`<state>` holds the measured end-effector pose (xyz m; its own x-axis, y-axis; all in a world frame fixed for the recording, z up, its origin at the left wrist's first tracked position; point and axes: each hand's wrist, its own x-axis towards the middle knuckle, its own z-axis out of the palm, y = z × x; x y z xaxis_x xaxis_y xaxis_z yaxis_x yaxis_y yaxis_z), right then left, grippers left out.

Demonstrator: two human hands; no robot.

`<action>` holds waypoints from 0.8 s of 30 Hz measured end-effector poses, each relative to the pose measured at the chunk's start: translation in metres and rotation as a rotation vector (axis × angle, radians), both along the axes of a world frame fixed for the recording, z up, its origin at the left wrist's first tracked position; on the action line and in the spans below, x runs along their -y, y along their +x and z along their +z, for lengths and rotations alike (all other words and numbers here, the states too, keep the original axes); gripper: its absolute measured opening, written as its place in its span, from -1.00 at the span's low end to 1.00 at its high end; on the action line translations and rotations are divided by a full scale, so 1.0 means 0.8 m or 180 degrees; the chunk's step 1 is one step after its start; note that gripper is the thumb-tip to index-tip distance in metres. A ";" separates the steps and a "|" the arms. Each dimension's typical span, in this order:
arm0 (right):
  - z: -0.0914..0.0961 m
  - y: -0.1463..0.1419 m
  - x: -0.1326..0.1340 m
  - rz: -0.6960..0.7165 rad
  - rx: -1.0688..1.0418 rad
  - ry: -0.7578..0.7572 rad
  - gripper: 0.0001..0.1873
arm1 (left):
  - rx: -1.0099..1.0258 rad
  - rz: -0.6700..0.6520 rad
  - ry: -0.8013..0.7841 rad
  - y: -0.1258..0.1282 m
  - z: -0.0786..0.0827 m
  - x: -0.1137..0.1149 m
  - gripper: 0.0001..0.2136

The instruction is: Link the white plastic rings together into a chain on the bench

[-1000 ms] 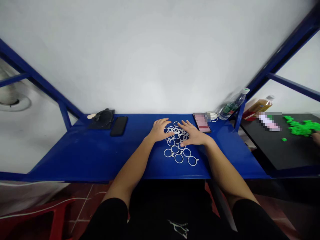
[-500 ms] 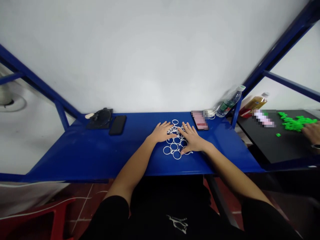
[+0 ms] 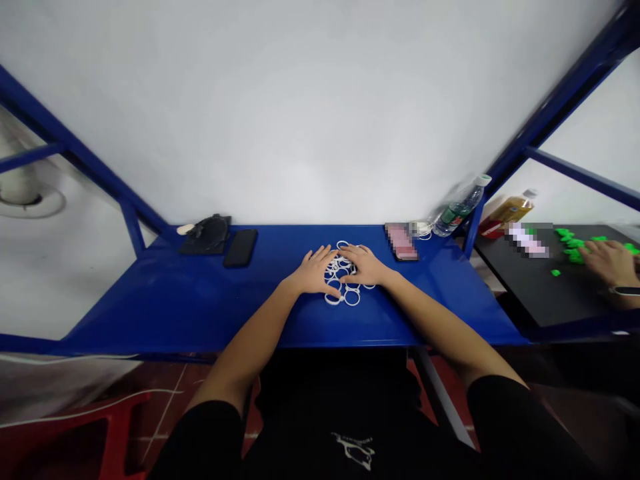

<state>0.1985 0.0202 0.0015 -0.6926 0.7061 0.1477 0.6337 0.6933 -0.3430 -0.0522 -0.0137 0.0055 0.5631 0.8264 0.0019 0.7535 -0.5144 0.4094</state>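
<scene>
Several white rings [image 3: 352, 297] lie in a loose heap on the blue tabletop [image 3: 280, 320], some overlapping, with small nubs on their rims. My left hand [image 3: 316, 272] rests over the left side of the heap, fingers stretched forward and thumb apart, touching the rings. Over the right side lies my right hand [image 3: 367, 265], its fingers extended toward the left hand and its thumb spread. The palms hide part of the heap. Neither hand grips a ring that I can make out.
A black phone [image 3: 241, 248] and a black plastic bag [image 3: 207, 235] lie to the left. At the right are a pink-screened phone [image 3: 401, 241], a white cable [image 3: 423, 229] and a water bottle [image 3: 463, 207]. Another person's hand [image 3: 613, 263] touches green pieces [image 3: 570, 241] on a black table.
Both hands have shifted, the right one leftward, drawing closer together around the rings. The rings are bunched tighter and a little to the left. The other person's hand has moved onto the green pieces.
</scene>
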 end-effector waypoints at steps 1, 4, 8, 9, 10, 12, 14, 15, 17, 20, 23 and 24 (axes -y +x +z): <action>-0.001 -0.003 -0.001 0.0030 -0.0049 -0.0005 0.01 | 0.0035 0.0092 0.0041 -0.001 0.000 0.000 0.14; -0.004 -0.009 -0.006 0.0060 -0.0242 0.0030 -0.13 | 0.0097 0.0379 0.0166 -0.004 -0.001 -0.004 -0.17; -0.006 -0.005 -0.007 0.0040 -0.0542 -0.0115 -0.21 | 0.0109 0.0526 0.0225 -0.009 -0.002 -0.004 -0.32; -0.005 -0.002 -0.007 0.0066 -0.0626 -0.0189 -0.20 | 0.0119 0.0541 0.0220 -0.009 -0.002 -0.004 -0.30; -0.003 0.001 -0.007 0.0092 -0.0710 -0.0255 -0.18 | 0.0131 0.0549 0.0213 -0.009 -0.002 -0.003 -0.28; 0.002 0.006 -0.004 0.0219 -0.0748 -0.0421 -0.01 | 0.0152 0.0516 0.0197 -0.008 0.000 -0.002 -0.21; 0.008 0.009 0.001 0.0338 -0.0544 -0.0573 0.21 | 0.0141 0.0408 0.0177 -0.008 0.002 0.000 -0.09; 0.011 0.010 0.005 0.0394 -0.0395 -0.0630 0.29 | 0.0124 0.0327 0.0159 -0.007 0.004 0.002 -0.01; 0.015 0.011 0.013 0.0496 -0.0128 -0.0707 0.41 | 0.0089 0.0176 0.0099 -0.006 0.005 0.005 0.12; 0.017 0.010 0.022 0.0431 0.0093 -0.0661 0.43 | 0.0067 0.0144 0.0009 -0.003 0.003 0.009 0.14; 0.015 0.007 0.026 0.0317 0.0105 -0.0535 0.30 | 0.0128 0.0278 0.0083 0.002 -0.003 0.013 -0.01; 0.015 0.007 0.027 0.0290 0.0079 -0.0495 0.26 | 0.0156 0.0318 0.0129 0.003 -0.005 0.014 -0.06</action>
<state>0.2038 -0.0011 0.0131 -0.7568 0.6532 0.0238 0.5802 0.6881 -0.4357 -0.0495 -0.0251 0.0017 0.4763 0.8771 0.0618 0.7815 -0.4545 0.4275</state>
